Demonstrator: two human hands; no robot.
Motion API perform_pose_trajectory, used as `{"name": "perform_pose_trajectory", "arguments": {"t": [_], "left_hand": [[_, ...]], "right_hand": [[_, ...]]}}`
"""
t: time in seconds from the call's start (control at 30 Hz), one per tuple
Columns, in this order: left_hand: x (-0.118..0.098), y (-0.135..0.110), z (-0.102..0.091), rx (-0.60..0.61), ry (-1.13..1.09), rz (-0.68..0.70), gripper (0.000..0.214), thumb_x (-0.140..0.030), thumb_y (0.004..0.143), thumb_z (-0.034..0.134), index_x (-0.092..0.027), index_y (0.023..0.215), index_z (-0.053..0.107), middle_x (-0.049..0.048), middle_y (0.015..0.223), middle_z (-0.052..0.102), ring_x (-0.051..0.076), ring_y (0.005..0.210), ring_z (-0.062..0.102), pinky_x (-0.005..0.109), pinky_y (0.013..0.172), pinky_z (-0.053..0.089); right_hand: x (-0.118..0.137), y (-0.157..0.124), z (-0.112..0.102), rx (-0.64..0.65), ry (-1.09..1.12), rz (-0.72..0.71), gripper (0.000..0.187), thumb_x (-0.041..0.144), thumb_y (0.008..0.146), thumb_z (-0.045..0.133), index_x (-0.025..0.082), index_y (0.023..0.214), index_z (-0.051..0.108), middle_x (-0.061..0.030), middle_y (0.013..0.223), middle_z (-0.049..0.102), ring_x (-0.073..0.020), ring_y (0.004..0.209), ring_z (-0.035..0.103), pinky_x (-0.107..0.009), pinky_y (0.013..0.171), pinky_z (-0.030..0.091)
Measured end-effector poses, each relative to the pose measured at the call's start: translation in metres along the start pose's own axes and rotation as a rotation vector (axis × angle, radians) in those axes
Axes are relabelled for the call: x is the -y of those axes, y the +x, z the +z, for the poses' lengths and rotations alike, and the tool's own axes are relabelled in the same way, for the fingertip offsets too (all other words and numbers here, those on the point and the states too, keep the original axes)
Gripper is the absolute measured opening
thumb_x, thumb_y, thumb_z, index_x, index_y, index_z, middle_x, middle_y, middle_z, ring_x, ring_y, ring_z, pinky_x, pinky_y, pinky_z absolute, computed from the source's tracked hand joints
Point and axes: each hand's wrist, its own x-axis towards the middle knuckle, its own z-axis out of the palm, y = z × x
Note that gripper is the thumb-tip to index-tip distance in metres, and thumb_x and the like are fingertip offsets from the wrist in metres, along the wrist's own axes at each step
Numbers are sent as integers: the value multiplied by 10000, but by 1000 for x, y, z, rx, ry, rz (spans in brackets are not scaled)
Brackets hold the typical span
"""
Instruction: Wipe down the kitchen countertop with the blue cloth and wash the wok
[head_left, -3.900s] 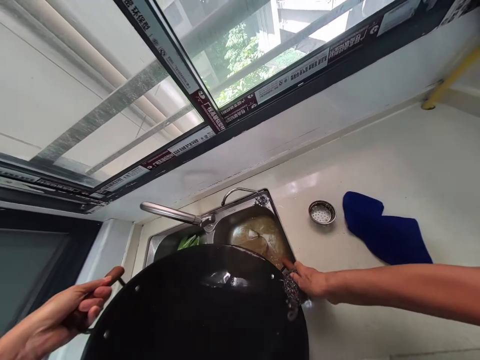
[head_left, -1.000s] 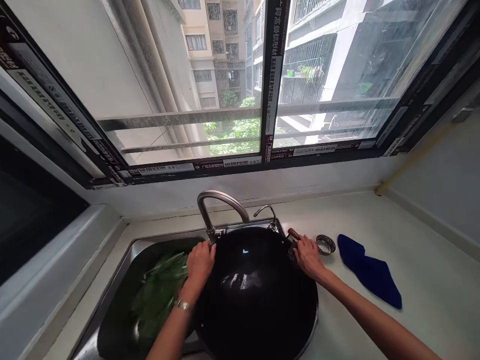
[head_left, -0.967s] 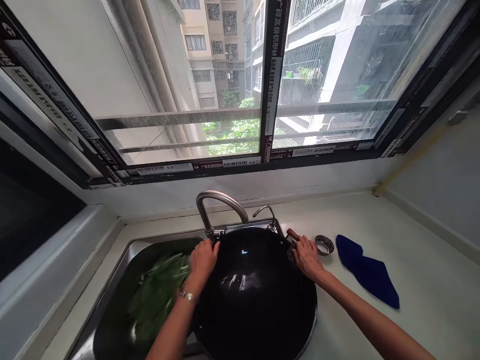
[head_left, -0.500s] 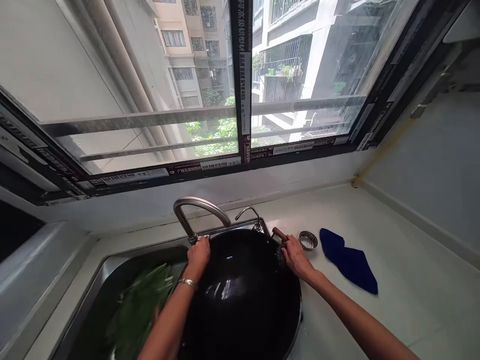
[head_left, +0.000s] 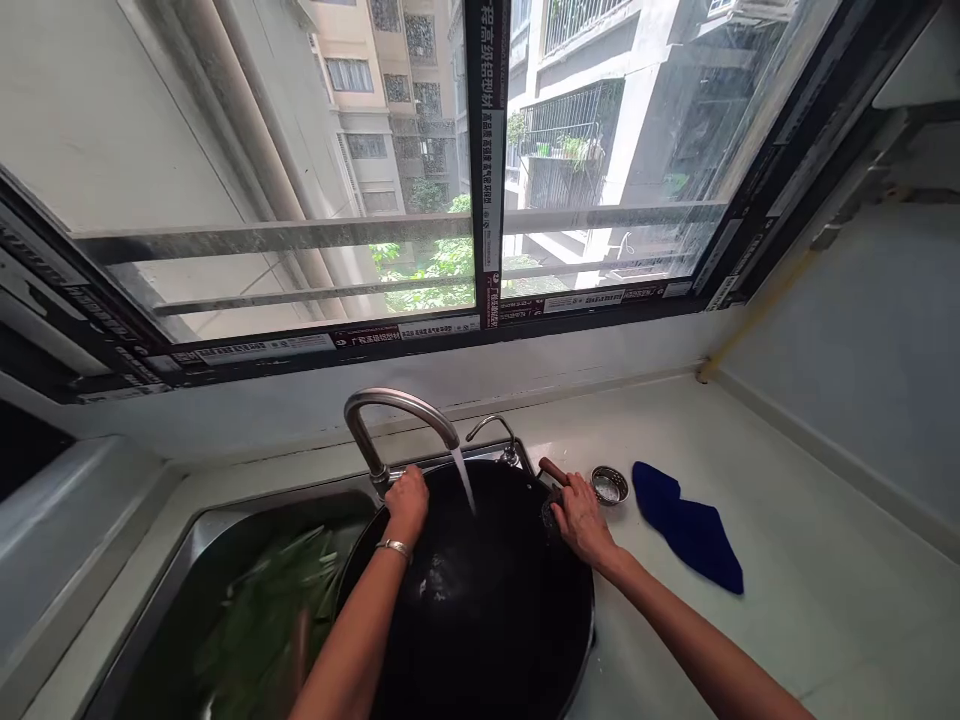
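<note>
A large black wok (head_left: 487,600) lies over the sink, and water (head_left: 463,480) runs into it from the curved metal faucet (head_left: 401,400). My left hand (head_left: 407,505), with a bracelet at the wrist, is closed at the faucet's lever (head_left: 395,476), most of which it covers. Under the fingers of my right hand (head_left: 583,520) is a dark, wiry scouring pad (head_left: 551,513), pressed at the wok's right inner side. The wok's wooden handle (head_left: 553,470) sticks out just beyond that hand.
Green leafy vegetables (head_left: 277,600) lie in the left sink basin (head_left: 199,535). A thin second spout (head_left: 491,425) stands behind the wok. On the counter (head_left: 795,560) to the right are a metal sink strainer (head_left: 609,486) and a dark blue cloth (head_left: 690,525). A window is behind.
Water now streams from the faucet into the wok; before, none flowed. My left hand has shifted slightly right at the lever. The right hand stays at the wok's side with the scouring pad.
</note>
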Motion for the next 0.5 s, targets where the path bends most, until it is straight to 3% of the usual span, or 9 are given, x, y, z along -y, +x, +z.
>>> {"name": "perform_pose_trajectory", "arguments": {"t": [0.1, 0.23, 0.37, 0.5], "left_hand": [[11, -7, 0, 64, -290, -54, 373, -396, 978, 495, -136, 1228, 593, 122, 1148, 695, 259, 1124, 654, 538, 1027, 505], [19, -18, 8, 249, -783, -109, 375, -457, 953, 539, -146, 1140, 632, 93, 1109, 711, 212, 1012, 686, 459, 920, 581], [-2, -27, 27, 379, -1258, -152, 382, -374, 1017, 373, -118, 1184, 601, 127, 1102, 722, 181, 983, 709, 379, 879, 605], [-34, -42, 50, 420, -1488, -220, 360, -353, 1012, 388, -109, 1169, 600, 132, 1099, 704, 188, 983, 702, 380, 864, 607]], "right_hand": [[8, 1, -11, 60, -46, 12, 218, 246, 942, 434, 153, 1041, 605, -222, 1454, 513, -379, 1434, 382, -621, 1152, 362], [30, -1, -26, 126, 10, -94, 296, 184, 942, 387, 127, 1124, 614, -222, 1483, 496, -361, 1449, 381, -627, 1180, 332], [62, -14, -32, 390, 61, -133, 379, 186, 960, 380, 113, 1274, 579, -209, 1477, 519, -330, 1424, 438, -521, 1189, 360], [86, -29, -28, 541, 22, -93, 339, 153, 945, 406, 126, 1217, 607, -199, 1300, 652, -289, 1151, 674, -401, 987, 529]]}}
